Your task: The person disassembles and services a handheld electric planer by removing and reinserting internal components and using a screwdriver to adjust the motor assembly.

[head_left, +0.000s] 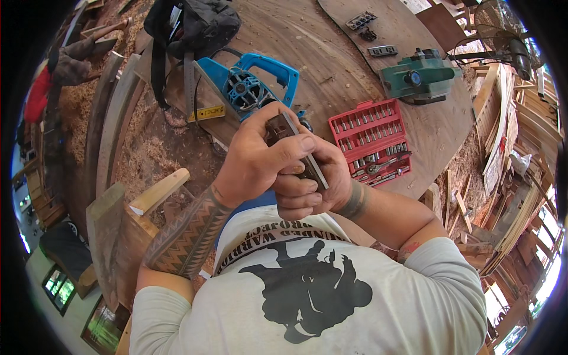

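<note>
Close in front of my chest, both hands are closed round a dark, narrow metal block [309, 164] with a straight grey strip along its right side. My left hand [251, 155] grips its upper end, thumb laid across it. Wrapped round the lower end is my right hand [331, 171], its fingers folded underneath. The palms hide much of the block, so its exact kind cannot be told. Just beyond my left hand lies a blue electric planer [277, 70] with its side opened and the inner housing showing. A yellow-and-metal square [206, 113] lies beside it.
Right of my hands sits an open red socket set [370, 111]. A green electric planer [419, 78] and small metal parts [383, 51] stand farther back on the wooden tabletop [296, 35]. A black bag [204, 26] is at the far left; a fan [503, 35] stands far right.
</note>
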Demonstrator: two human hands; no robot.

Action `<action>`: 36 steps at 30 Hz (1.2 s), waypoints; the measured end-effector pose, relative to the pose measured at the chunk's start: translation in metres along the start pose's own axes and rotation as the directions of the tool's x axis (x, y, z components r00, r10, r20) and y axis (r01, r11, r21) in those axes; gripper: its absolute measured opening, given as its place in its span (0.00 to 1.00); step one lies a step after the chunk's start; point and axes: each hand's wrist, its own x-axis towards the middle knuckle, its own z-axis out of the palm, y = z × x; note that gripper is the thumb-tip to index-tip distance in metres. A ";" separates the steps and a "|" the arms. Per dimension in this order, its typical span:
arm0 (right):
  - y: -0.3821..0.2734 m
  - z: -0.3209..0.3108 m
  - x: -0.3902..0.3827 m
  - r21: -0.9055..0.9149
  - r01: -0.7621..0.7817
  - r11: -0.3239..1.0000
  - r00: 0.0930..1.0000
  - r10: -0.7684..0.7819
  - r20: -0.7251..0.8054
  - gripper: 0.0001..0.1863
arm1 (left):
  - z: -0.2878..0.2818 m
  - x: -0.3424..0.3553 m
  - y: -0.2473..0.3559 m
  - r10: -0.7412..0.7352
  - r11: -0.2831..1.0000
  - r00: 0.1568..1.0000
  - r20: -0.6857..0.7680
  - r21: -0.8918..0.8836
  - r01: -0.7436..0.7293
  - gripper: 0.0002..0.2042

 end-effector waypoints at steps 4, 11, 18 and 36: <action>0.000 -0.001 -0.001 0.031 0.033 0.999 0.997 -0.031 -0.076 0.35 | -0.008 0.007 -0.014 0.023 0.998 1.000 -0.017 0.060 -0.022 0.18; 0.000 -0.009 -0.002 -0.026 0.042 0.999 0.999 -0.042 -0.019 0.34 | -0.007 0.007 -0.012 0.029 0.999 0.997 0.066 0.040 -0.031 0.18; 0.000 -0.008 -0.002 -0.011 0.035 0.999 0.999 -0.035 -0.022 0.31 | -0.008 0.008 -0.013 0.037 0.998 0.996 0.084 0.043 -0.041 0.20; -0.017 0.004 0.011 -0.212 0.410 0.887 0.898 -0.433 -0.077 0.25 | 0.002 -0.001 -0.011 0.421 0.671 0.907 0.027 0.663 -0.331 0.44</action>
